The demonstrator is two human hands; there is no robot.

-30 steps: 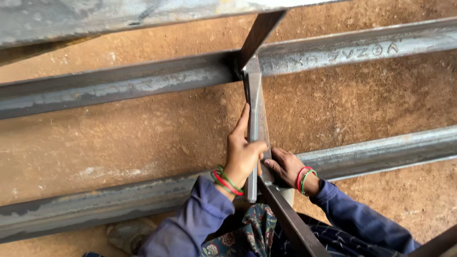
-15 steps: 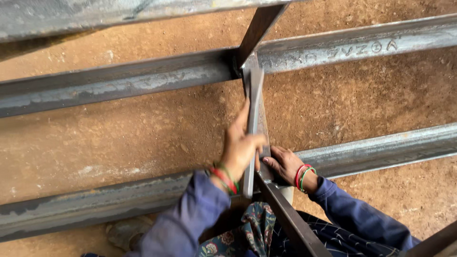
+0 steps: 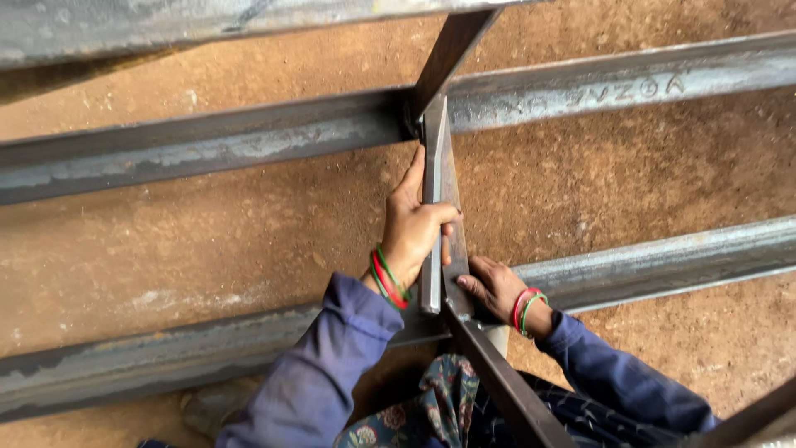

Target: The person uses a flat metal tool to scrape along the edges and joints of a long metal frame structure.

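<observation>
At 6 o'clock, dark slanted bar [image 3: 506, 390] rising over patterned cloth. Just beyond, toward 5 o'clock, right hand [image 3: 495, 286] laid open and flat against the bar's upper end, where it meets the near beam [image 3: 663, 261]; pressing, not gripping. At centre, left hand [image 3: 414, 232] clenched round the short steel angle piece [image 3: 433, 207], thumb stretched up its edge. Piece running toward 12 o'clock, top end touching the far beam [image 3: 249, 145] at a crossing strut. Red dirt floor [image 3: 207, 241] beneath. Seemingly mid-alignment: piece being held in line between the beams. Any next adjustment likely calling for a firm grip, top end kept seated, fingers clear of raw edges.
</observation>
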